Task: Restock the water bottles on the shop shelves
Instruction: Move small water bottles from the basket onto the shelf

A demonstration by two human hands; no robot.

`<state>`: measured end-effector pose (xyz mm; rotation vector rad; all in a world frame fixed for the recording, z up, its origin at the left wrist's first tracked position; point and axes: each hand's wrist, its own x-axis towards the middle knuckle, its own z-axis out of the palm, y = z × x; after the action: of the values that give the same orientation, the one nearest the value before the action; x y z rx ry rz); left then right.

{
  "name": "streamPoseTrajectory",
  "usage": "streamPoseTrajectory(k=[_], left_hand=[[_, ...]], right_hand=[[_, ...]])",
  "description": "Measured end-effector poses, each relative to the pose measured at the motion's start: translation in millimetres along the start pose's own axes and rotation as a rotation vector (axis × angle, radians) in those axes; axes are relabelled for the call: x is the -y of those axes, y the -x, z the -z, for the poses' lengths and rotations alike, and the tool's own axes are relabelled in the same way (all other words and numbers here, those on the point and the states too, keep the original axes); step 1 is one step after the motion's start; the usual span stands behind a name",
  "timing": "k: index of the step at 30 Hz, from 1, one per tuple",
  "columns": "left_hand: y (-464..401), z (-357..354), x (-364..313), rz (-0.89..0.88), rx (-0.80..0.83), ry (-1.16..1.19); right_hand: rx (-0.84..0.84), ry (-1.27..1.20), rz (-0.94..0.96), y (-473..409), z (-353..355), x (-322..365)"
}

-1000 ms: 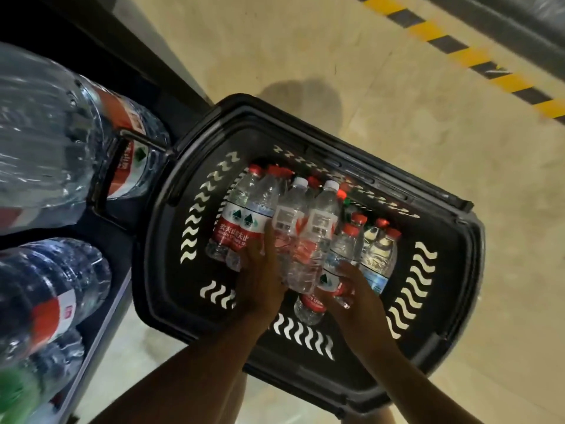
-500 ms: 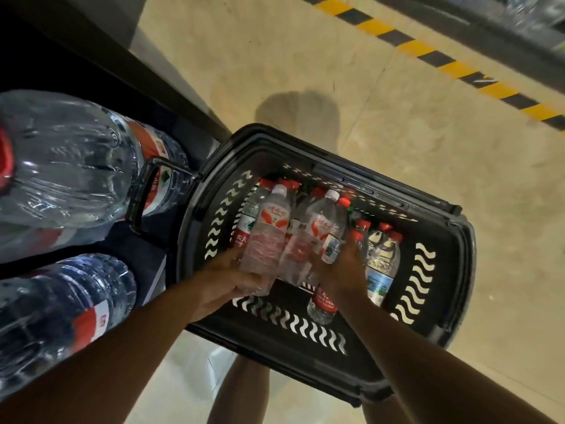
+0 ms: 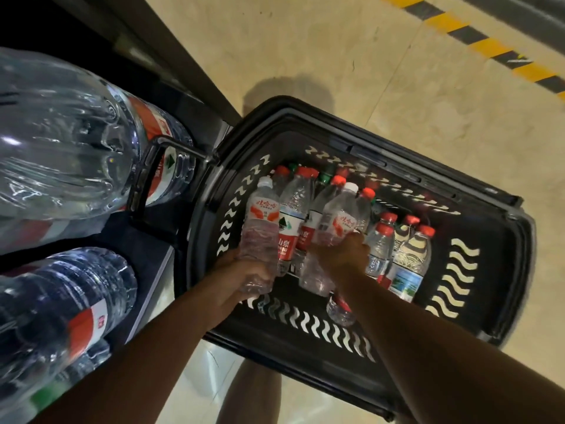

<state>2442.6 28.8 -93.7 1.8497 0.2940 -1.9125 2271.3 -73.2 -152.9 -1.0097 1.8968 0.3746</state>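
Far left I see big water jugs [image 3: 70,154] with red-white labels on the dark shelf [image 3: 153,240]; my left hand [image 3: 241,280] is wrapped round a white-capped bottle [image 3: 260,228] with a red Chinese-script label. My right hand [image 3: 342,255] clasps a matching second bottle [image 3: 333,231], both above the black basket [image 3: 501,270] of red-capped bottles [image 3: 382,243], on a beige floor [image 3: 305,56] with yellow-black hazard striping [image 3: 489,47].

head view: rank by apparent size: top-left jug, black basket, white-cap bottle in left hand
1. black basket
2. top-left jug, inflated by nearness to the camera
3. white-cap bottle, held by the left hand
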Motion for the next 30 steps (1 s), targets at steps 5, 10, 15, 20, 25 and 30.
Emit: streamPoseTrajectory(k=[5,10,15,20,25,30], left_hand=[[-10,-3,3,0.012,-0.136,-0.127],[-16,-14,8,-0.062,-0.220,-0.010],[-9,-11,14,-0.086,-0.183,-0.010],[24,-20,15,-0.058,-0.126,0.178],[106,-39,19,-0.189,-0.054,0.247],[217,-47,8,-0.389,-0.030,0.296]], right_hand=[[0.106,0.143,0.175,12,15,-26],[0.233,0.048,0.190,11,29,-31],[0.429,-0.001,0.096,18,52,-24],[0.460,-0.008,0.179,52,87,-24],[0.474,0.020,0.382,114,149,-4],[0.510,-0.151,0.492,206,231,31]])
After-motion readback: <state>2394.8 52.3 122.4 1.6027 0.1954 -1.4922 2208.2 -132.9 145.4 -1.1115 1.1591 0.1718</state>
